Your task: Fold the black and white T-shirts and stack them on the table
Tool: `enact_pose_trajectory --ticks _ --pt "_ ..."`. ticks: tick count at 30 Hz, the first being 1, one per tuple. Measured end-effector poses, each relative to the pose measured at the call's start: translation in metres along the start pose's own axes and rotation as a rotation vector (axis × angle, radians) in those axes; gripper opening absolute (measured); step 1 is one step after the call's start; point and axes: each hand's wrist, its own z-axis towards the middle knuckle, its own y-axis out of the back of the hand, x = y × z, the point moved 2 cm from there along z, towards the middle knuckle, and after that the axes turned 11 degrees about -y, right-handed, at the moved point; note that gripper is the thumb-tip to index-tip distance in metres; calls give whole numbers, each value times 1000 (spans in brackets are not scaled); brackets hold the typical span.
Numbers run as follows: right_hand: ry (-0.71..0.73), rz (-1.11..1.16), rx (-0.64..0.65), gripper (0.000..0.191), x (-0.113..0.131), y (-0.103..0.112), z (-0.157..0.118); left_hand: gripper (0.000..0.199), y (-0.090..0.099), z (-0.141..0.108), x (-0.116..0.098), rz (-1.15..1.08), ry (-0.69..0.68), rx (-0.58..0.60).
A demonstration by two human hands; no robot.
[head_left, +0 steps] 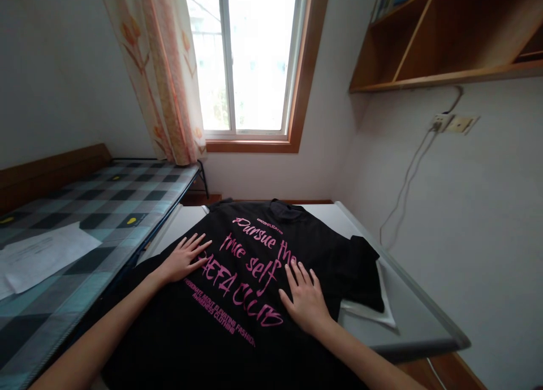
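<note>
A black T-shirt with pink lettering lies spread out, front side up, its collar toward the window. My left hand rests flat on the left part of the shirt, fingers spread beside the lettering. On the right part, my right hand lies palm down with its fingers apart, the tips touching the end of the printed words. One short sleeve reaches out to the right over a white sheet-like thing. The lower part of the shirt comes toward me and is dark.
The shirt lies on a white table with a grey edge. At left stands a bed with a checked mattress and papers on it. A curtain hangs by the window. Wooden shelves and a socket with a cord are at right.
</note>
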Motion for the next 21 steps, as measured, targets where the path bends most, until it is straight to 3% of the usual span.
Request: enact_pose_trajectory --ticks 3,6,10,15,21 --pt "79 44 -39 63 -4 15 19 57 1 -9 -23 78 211 -19" --pt "163 54 -25 58 -14 26 66 65 -2 -22 -53 78 428 28" --pt "153 2 107 66 -32 20 125 75 -13 -34 -78 15 480 43" --pt "154 -2 123 73 -46 10 160 75 -21 -23 -64 -4 468 -10" --pt "96 -11 145 69 -70 1 184 74 -14 28 -35 -30 365 -37"
